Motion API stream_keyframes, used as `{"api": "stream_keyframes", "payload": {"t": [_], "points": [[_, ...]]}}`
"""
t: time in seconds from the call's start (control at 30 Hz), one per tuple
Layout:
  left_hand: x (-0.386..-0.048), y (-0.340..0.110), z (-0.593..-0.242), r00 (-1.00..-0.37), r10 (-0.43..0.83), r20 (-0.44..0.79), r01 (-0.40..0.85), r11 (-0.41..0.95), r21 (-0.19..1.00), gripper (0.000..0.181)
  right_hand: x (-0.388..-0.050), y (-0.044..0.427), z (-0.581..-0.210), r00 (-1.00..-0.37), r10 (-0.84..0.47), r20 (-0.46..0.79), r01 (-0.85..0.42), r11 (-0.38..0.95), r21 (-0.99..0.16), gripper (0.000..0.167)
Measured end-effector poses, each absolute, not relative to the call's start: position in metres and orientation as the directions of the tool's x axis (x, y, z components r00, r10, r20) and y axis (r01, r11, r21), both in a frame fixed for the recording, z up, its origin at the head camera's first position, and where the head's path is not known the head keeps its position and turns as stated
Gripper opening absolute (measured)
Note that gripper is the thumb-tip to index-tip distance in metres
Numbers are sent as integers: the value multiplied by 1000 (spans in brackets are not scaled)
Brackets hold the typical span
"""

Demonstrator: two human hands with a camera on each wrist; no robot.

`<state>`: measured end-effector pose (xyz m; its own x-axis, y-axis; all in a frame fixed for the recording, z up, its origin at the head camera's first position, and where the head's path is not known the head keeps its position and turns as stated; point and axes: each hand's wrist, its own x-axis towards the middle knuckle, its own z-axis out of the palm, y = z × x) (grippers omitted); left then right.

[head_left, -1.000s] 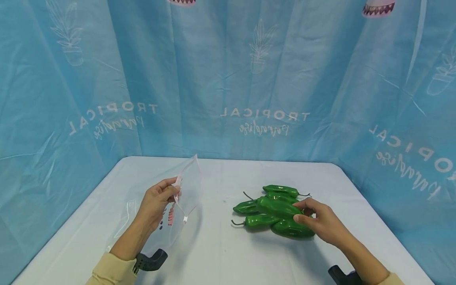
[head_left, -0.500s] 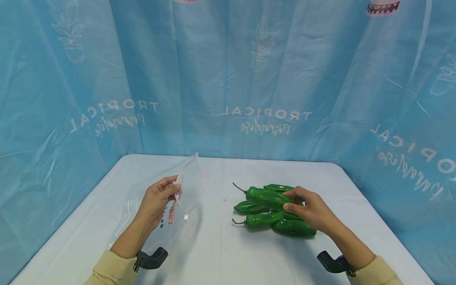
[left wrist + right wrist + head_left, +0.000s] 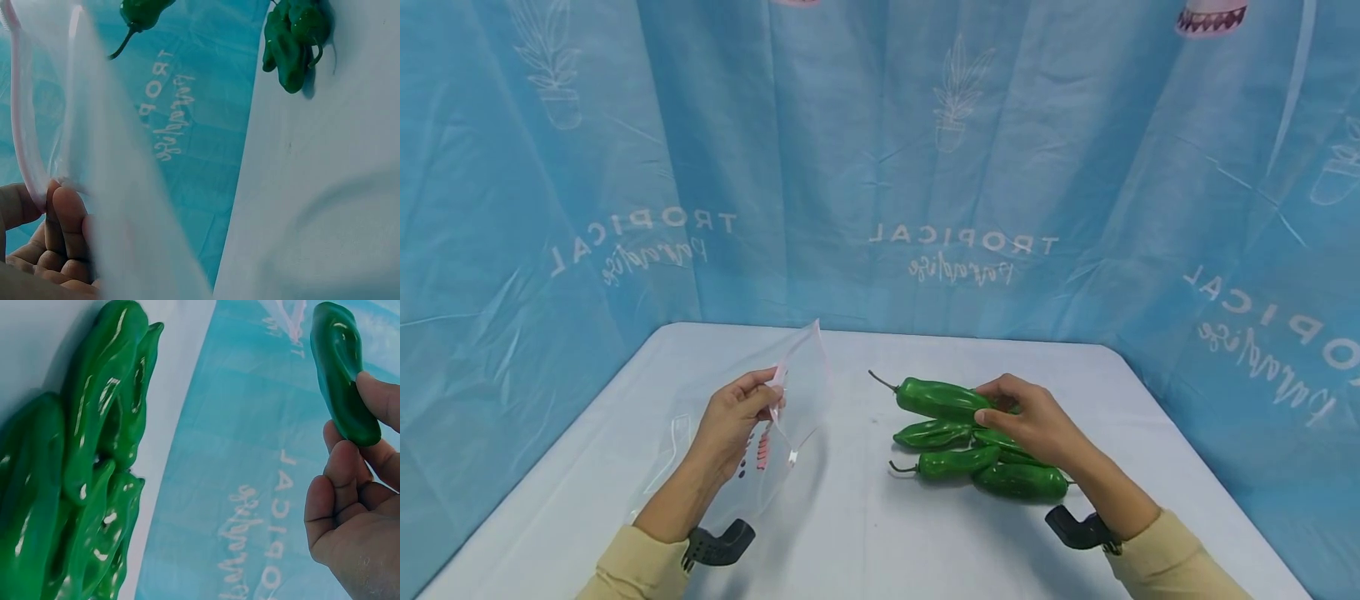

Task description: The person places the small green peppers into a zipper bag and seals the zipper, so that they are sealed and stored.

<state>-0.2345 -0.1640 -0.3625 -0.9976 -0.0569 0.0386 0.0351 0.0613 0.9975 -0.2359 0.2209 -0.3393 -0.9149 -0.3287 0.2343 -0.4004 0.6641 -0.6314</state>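
Pepper point(image 3: 934, 398), long & glossy green, is pinched aloft by R hand point(image 3: 1032, 418); L hand point(image 3: 727, 427) pinches clear plastic bag point(image 3: 766, 464), none seen inside; other peppers point(image 3: 953, 463) lie on white tbl point(image 3: 868, 550).

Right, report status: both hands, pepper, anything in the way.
Left hand pinches an open bag. Right hand grips one pepper, held clear of the pile. Nothing visible between pepper and bag.

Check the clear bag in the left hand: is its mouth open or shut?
Open: in the head view the clear bag has its mouth edges apart, the left hand pinching one.
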Motion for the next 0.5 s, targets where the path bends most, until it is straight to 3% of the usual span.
{"api": "stream_keyframes", "payload": {"t": [0.5], "points": [[-234, -163, -361, -998, -53, 42, 38, 86, 996, 42, -251, 183, -328, -890, -407, 204, -435, 630, -643, 31]]}}
